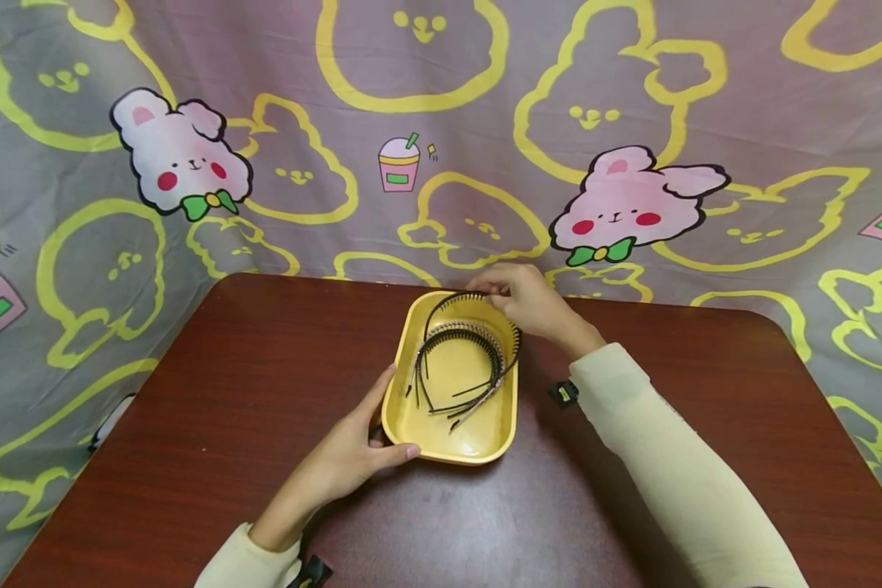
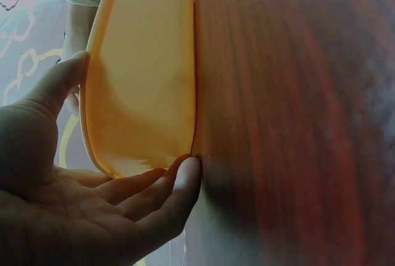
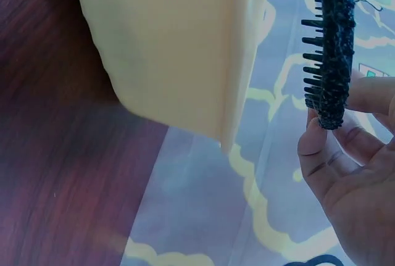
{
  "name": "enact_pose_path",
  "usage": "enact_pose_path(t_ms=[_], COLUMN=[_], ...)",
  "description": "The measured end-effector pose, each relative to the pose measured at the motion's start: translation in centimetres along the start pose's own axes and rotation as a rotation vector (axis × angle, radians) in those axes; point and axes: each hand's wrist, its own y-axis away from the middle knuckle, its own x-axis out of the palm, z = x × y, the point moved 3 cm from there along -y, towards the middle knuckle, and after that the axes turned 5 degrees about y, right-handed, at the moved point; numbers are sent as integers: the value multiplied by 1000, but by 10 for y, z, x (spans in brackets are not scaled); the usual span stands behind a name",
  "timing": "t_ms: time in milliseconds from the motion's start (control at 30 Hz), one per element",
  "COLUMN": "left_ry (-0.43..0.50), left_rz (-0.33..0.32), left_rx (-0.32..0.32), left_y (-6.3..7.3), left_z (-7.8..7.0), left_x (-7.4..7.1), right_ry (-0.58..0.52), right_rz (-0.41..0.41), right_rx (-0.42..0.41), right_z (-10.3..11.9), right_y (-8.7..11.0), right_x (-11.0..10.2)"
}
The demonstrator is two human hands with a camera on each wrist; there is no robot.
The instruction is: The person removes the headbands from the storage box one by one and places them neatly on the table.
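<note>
**Right hand pinches a black toothed headband over the tray's far end**

From where I stand, the yellow tray (image 1: pixel 481 441) lies between the two hands on the wooden table (image 1: pixel 265 367), its long axis running away from the person. The right hand (image 1: pixel 529 302) is at its far end, the left at its near left corner.

The right hand is the nearer one to the black toothed headband (image 3: pixel 337 50): thumb and fingertips close on its arch, teeth facing inward, the band raised above the rim there. Its open ends point back toward the left hand's end of the tray; I can't tell which tips are its own among the others.

The left hand (image 1: pixel 345 453) grips the tray, thumb on the rim, fingers spread along the side and lower edge. Between the hands, inside the tray, lie another black headband (image 1: pixel 456 333) and a pale, beaded-looking headband (image 1: pixel 441 328), overlapping.
</note>
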Motion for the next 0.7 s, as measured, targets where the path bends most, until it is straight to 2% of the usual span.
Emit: enact_pose_path(t_ms=[367,700], left_ry=[26,22], left_rz=[19,19], left_rx=[19,14], left_y=[0,0], left_z=[1,0], left_x=[1,0], right_ry=[64,66], right_rz=[-1,-27], right_rx=[56,92], right_z=[-15,-31], right_y=[8,14], right_x=[-21,-39])
